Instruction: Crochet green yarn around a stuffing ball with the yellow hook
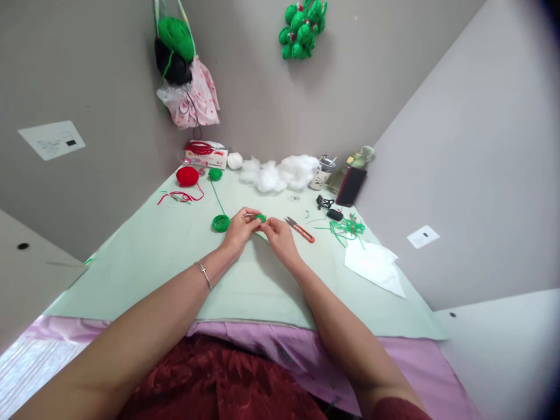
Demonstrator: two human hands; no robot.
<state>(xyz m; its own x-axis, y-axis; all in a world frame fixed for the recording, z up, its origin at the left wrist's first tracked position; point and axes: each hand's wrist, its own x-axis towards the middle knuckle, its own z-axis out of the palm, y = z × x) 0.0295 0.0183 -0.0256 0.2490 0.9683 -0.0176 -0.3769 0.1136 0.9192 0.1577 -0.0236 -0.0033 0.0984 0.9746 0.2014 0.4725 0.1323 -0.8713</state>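
Between my fingertips, over the middle of the table, is a small green crocheted piece (261, 218). My left hand (238, 230) pinches it from the left. The fingers of my right hand (280, 236) are closed at its right edge; whether they also hold a hook is too small to make out. Beside my left hand lies a ring-shaped coil of green yarn (221, 223). A strand runs from near it back to a small green ball (215, 174). Orange-handled thread snips (301, 230) rest just right of my right hand.
White stuffing (280, 174) lies along the back wall. Red yarn (187, 176) sits at back left, near a box (212, 157) with red scissors on it. To the right are a phone (351, 186), green yarn scraps (350, 227) and white paper (371, 262). Crocheted pieces (303, 29) hang above.
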